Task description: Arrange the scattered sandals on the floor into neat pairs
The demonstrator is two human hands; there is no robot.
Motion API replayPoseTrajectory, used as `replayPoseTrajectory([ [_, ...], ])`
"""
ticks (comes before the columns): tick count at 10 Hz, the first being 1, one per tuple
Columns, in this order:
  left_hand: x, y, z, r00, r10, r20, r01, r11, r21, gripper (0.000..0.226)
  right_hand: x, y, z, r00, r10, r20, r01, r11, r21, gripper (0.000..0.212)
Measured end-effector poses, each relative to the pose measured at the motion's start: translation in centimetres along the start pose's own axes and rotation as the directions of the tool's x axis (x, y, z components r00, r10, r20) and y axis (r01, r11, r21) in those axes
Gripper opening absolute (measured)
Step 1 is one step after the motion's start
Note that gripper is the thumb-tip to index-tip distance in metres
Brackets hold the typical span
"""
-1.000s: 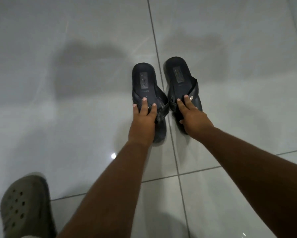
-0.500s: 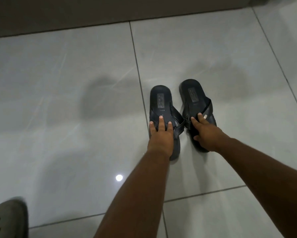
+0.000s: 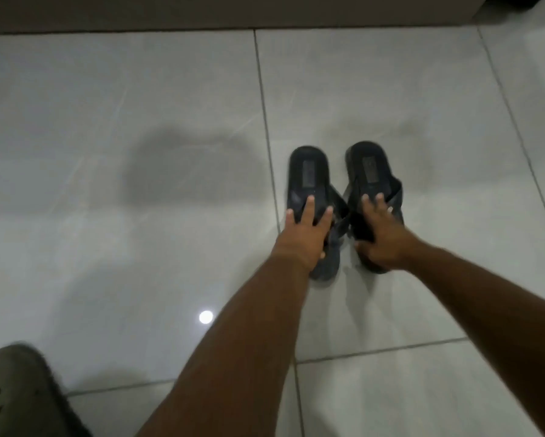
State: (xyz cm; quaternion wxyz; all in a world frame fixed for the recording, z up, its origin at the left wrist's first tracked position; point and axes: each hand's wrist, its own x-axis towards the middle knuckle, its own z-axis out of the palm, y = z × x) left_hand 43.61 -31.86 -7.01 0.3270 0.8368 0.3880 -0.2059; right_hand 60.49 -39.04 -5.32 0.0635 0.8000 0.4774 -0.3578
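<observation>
Sandals shifted slightly vs half a second back: sat a bit further right in view, pair tighter at the strap end. Left black sandal (image 3: 309, 184) and right black sandal (image 3: 370, 171) lay side by side on floor (image 3: 138, 279), heels away, toes toward camera, straps nearly touching mid-length. Both on the tile right of a long grout line, left one just beside it.

Left hand (image 3: 302, 234) lay flat on left sandal's straps, fingers spread and extended, pressing rather than clasping, same as before. Right hand (image 3: 380, 234) wrapped over right sandal's strap area, thumb tucked under inner edge, fingers on top: grip closed on that sandal, now curled more than earlier. Right sandal looked tilted a little, inner edge lifted; blur made it hard to confirm.

Olive clog (image 3: 16, 395) showed at bottom-left corner, more of it in view than earlier.

Floor: large glossy pale-grey tiles, thin dark grout, one bright lamp reflection (image 3: 205, 316), soft dark shadow patch left of sandals. Brownish wall base (image 3: 233, 11) ran along top edge.

Sandals: matte black, rounded heels, thick soles, crossed straps, rectangular label patch on each footbed. Clog perforated with round holes.
</observation>
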Motion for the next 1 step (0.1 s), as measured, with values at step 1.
replayPoseTrajectory([
  [1,-5.88,-4.12,-3.38,0.995,0.079,-0.059,-0.078,0.997,0.023,0.101,-4.63,-0.22,-2.51,0.997,0.056,-0.049,-0.056,0.998,-0.002,0.1],
])
